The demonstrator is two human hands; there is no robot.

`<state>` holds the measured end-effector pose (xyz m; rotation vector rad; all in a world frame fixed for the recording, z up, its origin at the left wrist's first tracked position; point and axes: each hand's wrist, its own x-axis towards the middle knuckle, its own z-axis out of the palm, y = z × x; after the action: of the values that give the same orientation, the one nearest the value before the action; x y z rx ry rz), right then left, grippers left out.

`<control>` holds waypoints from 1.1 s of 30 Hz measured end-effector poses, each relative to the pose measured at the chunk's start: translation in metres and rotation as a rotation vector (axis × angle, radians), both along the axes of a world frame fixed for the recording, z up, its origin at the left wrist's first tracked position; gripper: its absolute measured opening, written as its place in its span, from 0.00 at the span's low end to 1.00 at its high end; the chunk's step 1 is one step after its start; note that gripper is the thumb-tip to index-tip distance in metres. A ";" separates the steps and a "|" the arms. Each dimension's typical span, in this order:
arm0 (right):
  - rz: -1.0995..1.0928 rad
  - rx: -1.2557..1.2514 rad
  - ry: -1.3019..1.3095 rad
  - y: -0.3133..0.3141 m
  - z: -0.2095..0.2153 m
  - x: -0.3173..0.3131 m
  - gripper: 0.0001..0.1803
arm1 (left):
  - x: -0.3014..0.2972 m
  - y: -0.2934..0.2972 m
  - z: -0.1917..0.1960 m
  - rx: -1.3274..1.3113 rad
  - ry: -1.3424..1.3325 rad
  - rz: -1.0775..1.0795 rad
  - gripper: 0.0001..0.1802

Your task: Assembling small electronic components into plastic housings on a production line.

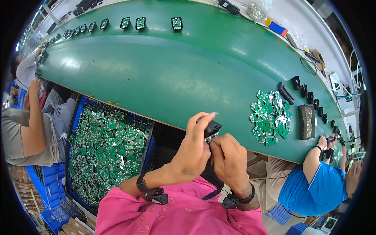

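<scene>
I had the left hand (192, 152), fingers clamped on a black casing (213, 127), beside the right hand (232, 159); remotely, I couldn't tell whether its bunched fingers gripped anything.

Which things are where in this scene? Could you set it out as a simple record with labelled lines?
Left hand: left hand holds a black casing
Right hand: right hand has its fingertips close beneath the casing; what they pinch is hidden
Surface: green table
On table, right: loose pile of green circuit boards
Along far edge: spaced row of black housings with green boards
Below table, left: blue-edged bin full of green boards
Others nearby: person in blue shirt, right; person in grey shirt, left
</scene>
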<state>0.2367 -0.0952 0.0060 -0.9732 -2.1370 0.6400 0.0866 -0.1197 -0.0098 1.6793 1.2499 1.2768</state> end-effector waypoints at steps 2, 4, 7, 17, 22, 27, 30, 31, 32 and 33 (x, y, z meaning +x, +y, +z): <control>-0.075 -0.040 0.051 0.003 -0.005 0.004 0.04 | -0.005 0.005 -0.003 -0.077 -0.102 -0.054 0.39; -0.265 -0.197 0.138 0.002 -0.003 0.005 0.04 | -0.006 0.000 -0.003 -0.154 -0.276 -0.077 0.39; -0.137 -0.291 0.139 0.003 -0.014 0.012 0.03 | -0.013 0.001 -0.019 -0.074 -0.204 -0.129 0.40; -0.136 -0.411 0.465 -0.011 -0.014 0.012 0.04 | -0.015 0.000 -0.004 -0.469 -0.444 -0.317 0.38; -0.111 -0.753 0.776 -0.010 -0.014 0.016 0.03 | -0.013 0.001 -0.019 -0.195 -0.291 -0.219 0.32; -0.102 -0.661 0.657 -0.003 -0.010 0.026 0.05 | -0.003 0.000 -0.019 -0.091 -0.245 -0.156 0.28; -0.099 -0.616 0.617 0.003 0.002 0.025 0.08 | -0.004 -0.001 -0.018 -0.178 -0.223 -0.190 0.27; -0.091 -0.604 0.495 0.002 0.005 0.023 0.09 | -0.004 -0.001 -0.019 -0.135 -0.184 -0.152 0.29; -0.091 -0.586 0.373 0.002 0.006 0.024 0.10 | -0.003 0.000 -0.019 -0.091 -0.148 -0.122 0.30; -0.098 -0.586 0.373 0.000 0.003 0.020 0.10 | -0.002 0.000 -0.019 -0.093 -0.149 -0.129 0.30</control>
<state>0.2565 -0.0949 0.0095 -1.1391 -1.5862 1.3278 0.0844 -0.1197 -0.0284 1.5432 1.0789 1.2237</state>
